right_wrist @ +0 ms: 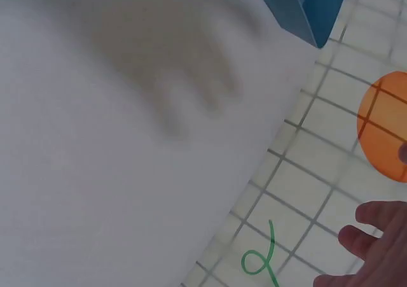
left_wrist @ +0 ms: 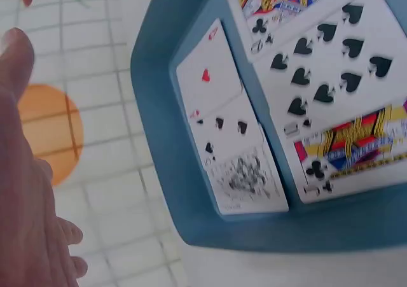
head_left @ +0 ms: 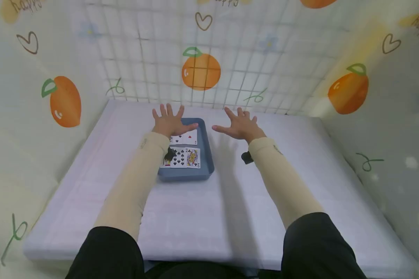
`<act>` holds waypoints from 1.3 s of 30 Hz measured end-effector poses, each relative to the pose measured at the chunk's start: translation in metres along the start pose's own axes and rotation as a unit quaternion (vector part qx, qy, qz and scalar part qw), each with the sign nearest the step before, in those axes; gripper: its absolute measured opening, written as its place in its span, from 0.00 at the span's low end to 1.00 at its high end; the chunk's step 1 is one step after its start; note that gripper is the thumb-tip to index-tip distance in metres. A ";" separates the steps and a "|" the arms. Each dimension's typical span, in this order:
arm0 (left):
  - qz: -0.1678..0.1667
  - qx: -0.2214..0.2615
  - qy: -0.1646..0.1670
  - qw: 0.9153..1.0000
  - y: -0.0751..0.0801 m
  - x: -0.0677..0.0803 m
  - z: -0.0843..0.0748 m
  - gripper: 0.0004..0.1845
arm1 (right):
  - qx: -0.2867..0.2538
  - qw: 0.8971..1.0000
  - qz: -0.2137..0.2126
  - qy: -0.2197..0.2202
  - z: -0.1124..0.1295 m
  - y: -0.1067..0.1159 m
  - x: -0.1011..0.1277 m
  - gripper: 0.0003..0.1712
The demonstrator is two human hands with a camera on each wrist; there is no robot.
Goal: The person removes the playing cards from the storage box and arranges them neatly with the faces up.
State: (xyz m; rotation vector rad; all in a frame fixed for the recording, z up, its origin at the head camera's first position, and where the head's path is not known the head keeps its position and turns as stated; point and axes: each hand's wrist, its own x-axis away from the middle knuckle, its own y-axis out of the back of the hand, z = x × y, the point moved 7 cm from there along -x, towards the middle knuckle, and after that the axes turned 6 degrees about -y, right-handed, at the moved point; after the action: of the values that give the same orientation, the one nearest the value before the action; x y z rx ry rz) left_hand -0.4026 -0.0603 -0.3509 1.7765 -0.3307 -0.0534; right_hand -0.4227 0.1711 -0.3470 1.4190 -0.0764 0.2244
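Note:
My left hand (head_left: pixel 169 124) is held over the blue tray (head_left: pixel 206 159) with its fingers spread, holding nothing. Inside the tray lie two rows of face-up playing cards. In the left wrist view, one row has an ace of hearts (left_wrist: pixel 206 74), a spade card (left_wrist: pixel 226 126) and a joker (left_wrist: pixel 245 182). The other row has a queen of clubs (left_wrist: pixel 280 4), a larger spade card (left_wrist: pixel 331 64) and a jack of clubs (left_wrist: pixel 356 150). To the tray's right, my right hand (head_left: pixel 242 126) hovers over the table with fingers spread and thumb pointing left, also holding nothing.
The table (head_left: pixel 265 217) has a white cover. Behind it stands a white wire grid (head_left: pixel 244 77) with a sheet printed with oranges, and similar sheets hang at both sides. A small black object (head_left: pixel 246 157) sits at the right wrist.

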 end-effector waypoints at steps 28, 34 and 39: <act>-0.030 0.188 0.018 0.982 -0.068 0.028 0.112 0.50 | 0.041 0.982 -0.069 0.169 0.033 -0.015 0.041 0.57; -0.036 0.207 0.020 0.977 -0.084 0.031 0.107 0.48 | 0.046 0.981 -0.060 0.178 0.035 -0.026 0.047 0.58; -0.073 0.242 -0.010 0.968 -0.081 0.035 0.094 0.45 | 0.045 0.979 -0.066 0.187 0.032 -0.028 0.052 0.56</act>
State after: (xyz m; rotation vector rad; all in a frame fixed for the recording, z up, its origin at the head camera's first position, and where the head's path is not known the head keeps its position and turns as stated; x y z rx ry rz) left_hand -0.3737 -0.1421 -0.4457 2.2853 -0.2384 -0.1015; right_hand -0.3637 0.1417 -0.3601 1.4427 0.3400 0.3852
